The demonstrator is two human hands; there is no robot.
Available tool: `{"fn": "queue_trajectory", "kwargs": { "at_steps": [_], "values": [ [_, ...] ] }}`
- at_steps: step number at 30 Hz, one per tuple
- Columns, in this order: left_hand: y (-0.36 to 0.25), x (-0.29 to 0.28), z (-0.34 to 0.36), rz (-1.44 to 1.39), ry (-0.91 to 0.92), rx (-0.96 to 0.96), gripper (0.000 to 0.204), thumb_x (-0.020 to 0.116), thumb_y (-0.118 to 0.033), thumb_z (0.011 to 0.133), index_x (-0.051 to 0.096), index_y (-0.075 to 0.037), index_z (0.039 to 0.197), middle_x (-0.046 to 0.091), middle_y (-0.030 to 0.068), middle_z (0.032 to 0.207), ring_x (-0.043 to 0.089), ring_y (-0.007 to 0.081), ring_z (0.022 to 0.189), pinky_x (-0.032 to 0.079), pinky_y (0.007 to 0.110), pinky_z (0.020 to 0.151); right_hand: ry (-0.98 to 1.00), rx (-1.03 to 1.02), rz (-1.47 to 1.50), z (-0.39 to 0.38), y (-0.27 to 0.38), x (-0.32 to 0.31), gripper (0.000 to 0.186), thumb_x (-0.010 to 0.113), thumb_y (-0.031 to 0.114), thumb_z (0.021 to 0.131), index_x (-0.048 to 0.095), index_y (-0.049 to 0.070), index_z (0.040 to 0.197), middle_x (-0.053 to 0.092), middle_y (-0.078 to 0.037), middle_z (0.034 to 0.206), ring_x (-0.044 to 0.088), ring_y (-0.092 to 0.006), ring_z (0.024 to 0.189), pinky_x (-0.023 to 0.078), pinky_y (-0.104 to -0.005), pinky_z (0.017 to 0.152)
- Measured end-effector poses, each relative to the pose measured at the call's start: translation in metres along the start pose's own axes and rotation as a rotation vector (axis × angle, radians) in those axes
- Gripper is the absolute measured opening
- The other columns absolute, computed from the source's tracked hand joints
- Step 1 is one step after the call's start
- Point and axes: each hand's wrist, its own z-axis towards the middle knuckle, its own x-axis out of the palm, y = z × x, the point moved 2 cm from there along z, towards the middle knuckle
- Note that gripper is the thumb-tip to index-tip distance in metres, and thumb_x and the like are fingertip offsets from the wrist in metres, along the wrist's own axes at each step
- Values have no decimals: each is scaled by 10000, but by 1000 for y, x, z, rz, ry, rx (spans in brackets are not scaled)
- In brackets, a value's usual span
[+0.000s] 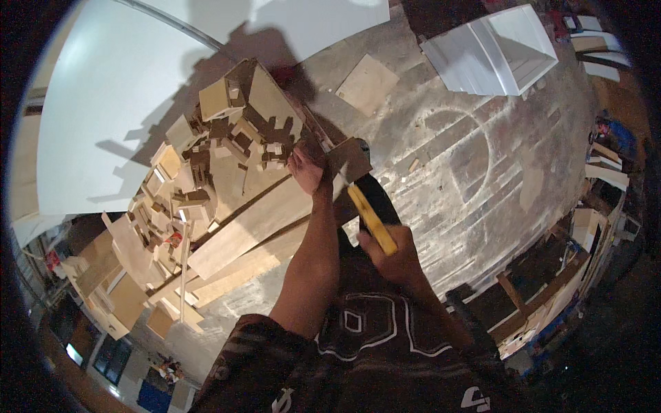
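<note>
My right hand point(394, 256) is wrapped round a yellow-handled tool point(372, 219). A narrow pale tip runs from the far end of the tool toward a small brown board point(351, 160), but I cannot tell whether it touches. The tool's exact kind does not show. To the left of that board, my left hand point(307, 172) has its fingers curled beside the edge of a wooden bench top. What they grip, if anything, is hidden in shadow. Many small plywood offcuts point(237, 138) lie heaped just left of this hand, with a long pale plank point(237, 241) nearer to me.
A large white sheet point(110, 124) spans the far left. On the concrete floor point(447, 186) lie a square plywood piece point(368, 84) and a small wood scrap. A white open box-like unit point(492, 51) stands far right. Timber-edged bins point(544, 303) line the near right.
</note>
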Motion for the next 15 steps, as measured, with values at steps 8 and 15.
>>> {"fn": "queue_trajectory", "kwargs": {
  "at_steps": [8,15],
  "values": [
    [0,-5,-5,297,50,75,536,676,-283,744,500,-52,1193,581,144,1125,513,368,1081,388,477,970,-62,116,34,-2,0,-3,376,731,234,876,573,-7,633,558,-82,524,504,-110,492,406,-333,472],
    [4,-3,-1,36,-20,0,504,680,-216,717,510,-65,1167,582,129,1098,511,370,1075,394,472,967,-122,83,54,-8,15,-3,369,722,242,880,565,7,643,518,-43,541,476,-118,502,392,-322,483]
  ]
}}
